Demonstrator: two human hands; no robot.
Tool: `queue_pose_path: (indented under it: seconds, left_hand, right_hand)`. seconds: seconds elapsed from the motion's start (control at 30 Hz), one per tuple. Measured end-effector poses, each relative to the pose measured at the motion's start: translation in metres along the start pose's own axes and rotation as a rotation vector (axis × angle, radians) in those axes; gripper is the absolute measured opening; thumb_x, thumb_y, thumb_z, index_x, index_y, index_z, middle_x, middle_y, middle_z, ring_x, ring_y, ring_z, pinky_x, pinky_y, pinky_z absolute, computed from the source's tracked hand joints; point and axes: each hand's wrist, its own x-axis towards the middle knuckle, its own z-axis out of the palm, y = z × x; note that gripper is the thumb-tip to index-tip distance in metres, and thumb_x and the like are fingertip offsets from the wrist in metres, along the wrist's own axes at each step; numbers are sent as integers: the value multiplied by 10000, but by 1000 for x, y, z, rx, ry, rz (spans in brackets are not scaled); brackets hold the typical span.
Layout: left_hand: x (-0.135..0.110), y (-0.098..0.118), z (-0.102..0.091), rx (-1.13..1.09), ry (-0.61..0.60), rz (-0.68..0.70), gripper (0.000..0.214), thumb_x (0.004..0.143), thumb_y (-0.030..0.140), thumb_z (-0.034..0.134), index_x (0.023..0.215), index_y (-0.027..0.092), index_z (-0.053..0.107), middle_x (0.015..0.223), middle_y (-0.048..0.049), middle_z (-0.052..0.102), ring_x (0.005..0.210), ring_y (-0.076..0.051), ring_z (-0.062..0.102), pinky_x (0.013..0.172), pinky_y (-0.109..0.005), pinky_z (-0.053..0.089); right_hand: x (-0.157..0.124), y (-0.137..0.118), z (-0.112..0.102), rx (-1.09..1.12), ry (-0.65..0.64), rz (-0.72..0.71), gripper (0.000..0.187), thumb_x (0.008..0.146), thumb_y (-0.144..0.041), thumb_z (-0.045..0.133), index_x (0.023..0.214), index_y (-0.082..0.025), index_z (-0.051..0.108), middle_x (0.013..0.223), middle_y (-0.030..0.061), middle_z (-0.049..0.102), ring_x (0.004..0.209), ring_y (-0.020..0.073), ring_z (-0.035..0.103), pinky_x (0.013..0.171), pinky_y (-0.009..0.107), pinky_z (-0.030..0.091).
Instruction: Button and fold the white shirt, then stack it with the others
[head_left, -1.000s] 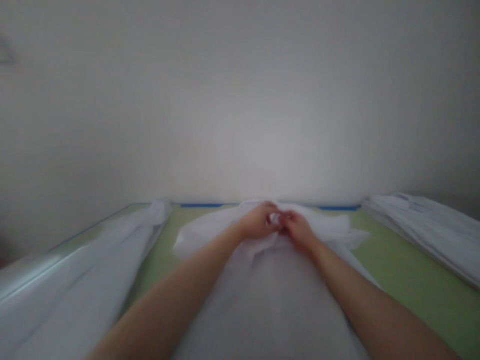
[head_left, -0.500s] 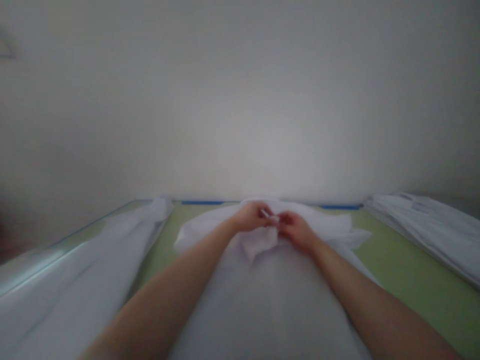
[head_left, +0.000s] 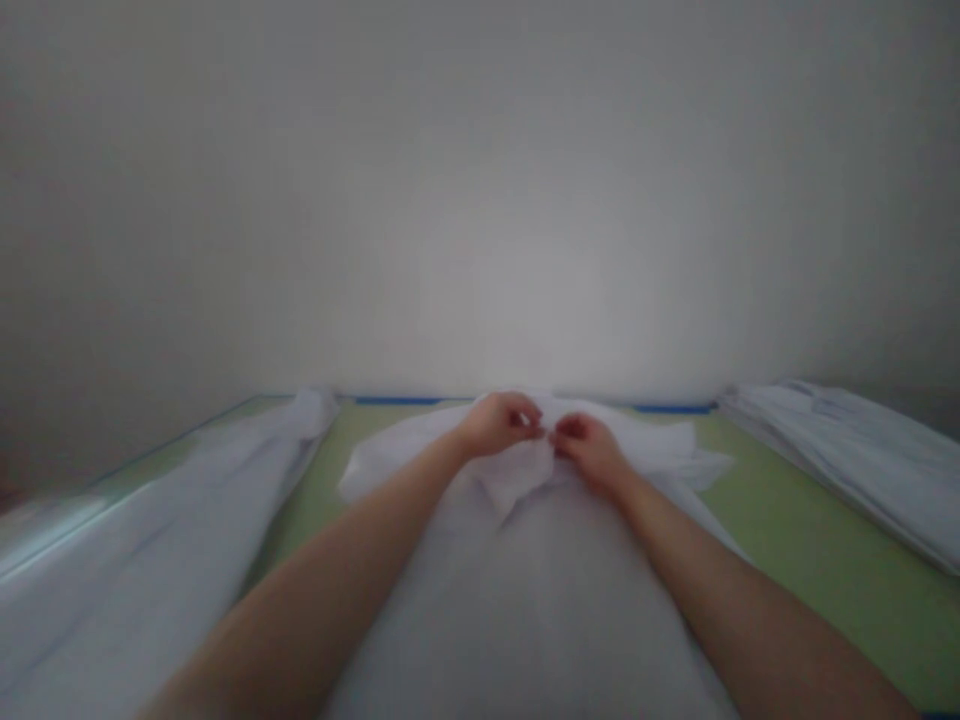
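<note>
A white shirt (head_left: 540, 600) lies lengthwise in front of me, its far end bunched up near the wall. Over that end are both of my hands, close together. My left hand (head_left: 504, 424) is closed, thumb and fingers pinching the shirt at its collar. Just to the right, my right hand (head_left: 589, 450) pinches the collar too, its fingertips a small gap from the left ones. A pointed collar flap (head_left: 514, 485) hangs toward me below the hands. Blur hides the exact bit of cloth between the fingertips.
The garments lie on a green tabletop (head_left: 817, 570) with blue tape (head_left: 675, 409) along its far edge. More white cloth (head_left: 172, 530) stretches along the left side. A stack of folded white garments (head_left: 855, 450) lies at the right. Behind the table rises a pale wall (head_left: 525, 200).
My fingertips have moved slightly apart at the collar, and the white bit that showed between them is less visible. The whole view has shifted a little.
</note>
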Motion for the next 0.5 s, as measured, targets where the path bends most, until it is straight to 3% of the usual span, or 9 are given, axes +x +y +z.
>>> queue_pose_path:
  seconds: [0.13, 0.27, 0.5]
  left_hand:
    - [1, 1, -8, -109, -20, -70, 280, 696, 393, 698, 768, 126, 652, 827, -62, 668, 530, -56, 538, 491, -170, 418]
    - [0, 4, -15, -248, -116, -161, 253, 692, 354, 683, 731, 134, 566, 567, 27, 560, 428, -65, 501, 420, -173, 389]
    - [2, 14, -15, 33, -369, -141, 256, 778, 401, 578, 806, 157, 652, 608, 6, 623, 494, -86, 555, 491, -186, 388]
  right_hand:
    - [2, 7, -1, 87, 7, -10, 264, 628, -273, 690, 833, -186, 548, 724, -22, 601, 628, 111, 567, 623, 267, 481]
    - [5, 11, -2, 214, 80, -11, 269, 650, -272, 646, 871, -207, 507, 738, -51, 555, 593, 86, 539, 561, 229, 452]
    - [4, 7, -1, 149, 23, -40, 334, 692, -313, 597, 992, -197, 508, 648, -69, 518, 537, 77, 490, 502, 203, 386]
